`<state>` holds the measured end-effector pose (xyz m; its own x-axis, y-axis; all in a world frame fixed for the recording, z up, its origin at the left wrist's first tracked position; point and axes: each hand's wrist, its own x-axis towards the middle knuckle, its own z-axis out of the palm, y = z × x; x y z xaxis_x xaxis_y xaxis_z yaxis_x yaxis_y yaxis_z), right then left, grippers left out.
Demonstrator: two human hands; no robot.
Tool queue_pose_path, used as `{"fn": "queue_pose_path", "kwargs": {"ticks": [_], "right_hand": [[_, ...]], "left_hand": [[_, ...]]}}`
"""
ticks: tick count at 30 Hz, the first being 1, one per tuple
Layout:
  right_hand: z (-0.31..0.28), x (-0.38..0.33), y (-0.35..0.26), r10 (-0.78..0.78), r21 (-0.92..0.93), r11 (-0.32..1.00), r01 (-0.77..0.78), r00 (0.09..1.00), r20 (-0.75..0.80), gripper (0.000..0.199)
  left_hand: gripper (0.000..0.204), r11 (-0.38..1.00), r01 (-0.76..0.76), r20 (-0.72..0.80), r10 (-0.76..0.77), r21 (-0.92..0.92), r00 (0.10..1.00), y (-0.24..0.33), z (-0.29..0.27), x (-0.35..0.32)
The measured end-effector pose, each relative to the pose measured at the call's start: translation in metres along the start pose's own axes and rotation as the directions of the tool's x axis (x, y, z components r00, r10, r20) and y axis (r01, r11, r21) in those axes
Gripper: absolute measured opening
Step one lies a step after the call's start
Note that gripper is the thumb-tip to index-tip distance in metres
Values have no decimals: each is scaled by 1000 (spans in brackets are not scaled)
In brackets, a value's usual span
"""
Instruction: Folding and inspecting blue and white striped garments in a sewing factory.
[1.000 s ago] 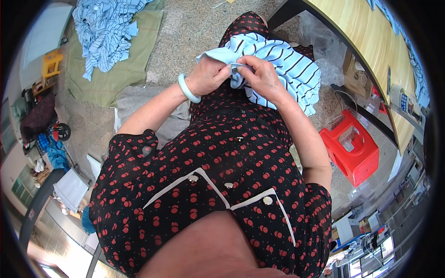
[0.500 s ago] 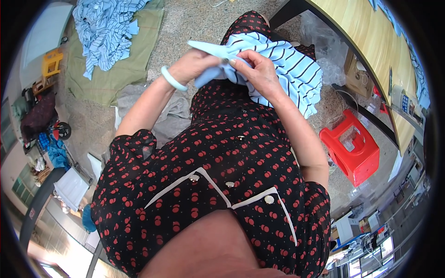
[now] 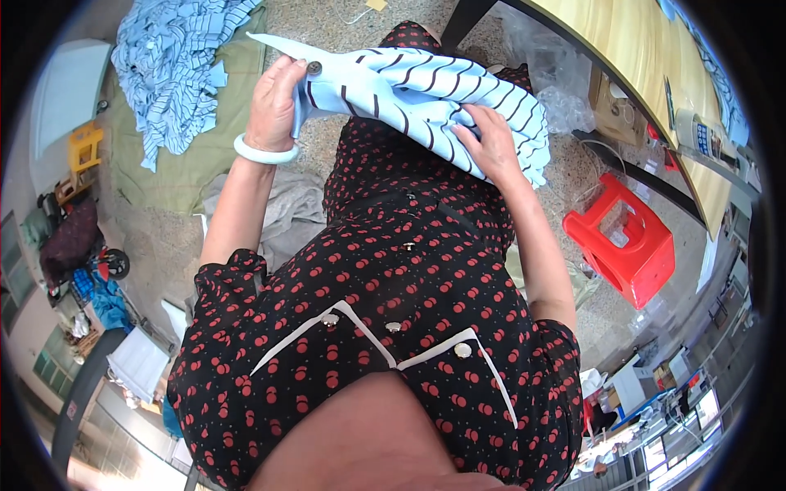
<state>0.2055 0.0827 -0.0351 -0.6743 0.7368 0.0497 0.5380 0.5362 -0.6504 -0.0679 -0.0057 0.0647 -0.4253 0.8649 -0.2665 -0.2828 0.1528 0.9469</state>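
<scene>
A light blue shirt (image 3: 417,86) with dark stripes lies across my lap, stretched between my hands. My left hand (image 3: 275,102) grips its plain blue collar end, thumb beside a dark round button (image 3: 314,68); the collar point sticks out to the upper left. On the striped cloth to the right rests my right hand (image 3: 490,146), its fingers partly spread and the fingertips against a fold. Whether those fingertips pinch the fabric is hard to make out. A pale bangle circles my left wrist.
A heap of similar striped garments (image 3: 176,69) lies on a green cloth (image 3: 164,182) at the upper left. To the right stand a red plastic stool (image 3: 630,266) and a wooden-topped table (image 3: 606,41). Grey cloth (image 3: 274,209) lies on the floor beside my left arm.
My left hand has moved left and up, drawing the collar end out. The right hand has left the button area and slid right and down onto the striped part. The shirt is now spread wider.
</scene>
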Motion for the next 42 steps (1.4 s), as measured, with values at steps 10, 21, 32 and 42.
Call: {"fn": "queue_pose_path", "kwargs": {"ticks": [10, 21, 32, 42], "right_hand": [[-158, -20, -10, 362, 495, 836, -236, 915, -177, 20], [-117, -47, 21, 404, 122, 910, -396, 914, -42, 19], [12, 15, -49, -206, 252, 953, 166, 969, 140, 16], [33, -3, -59, -263, 199, 952, 231, 952, 154, 10]], "left_hand": [[16, 961, -236, 93, 224, 147, 970, 50, 2, -14], [21, 941, 232, 105, -264, 248, 959, -87, -18, -30], [21, 898, 407, 198, -434, 166, 879, -89, -34, -41], [13, 433, -115, -33, 320, 894, 947, -83, -31, -41]]}}
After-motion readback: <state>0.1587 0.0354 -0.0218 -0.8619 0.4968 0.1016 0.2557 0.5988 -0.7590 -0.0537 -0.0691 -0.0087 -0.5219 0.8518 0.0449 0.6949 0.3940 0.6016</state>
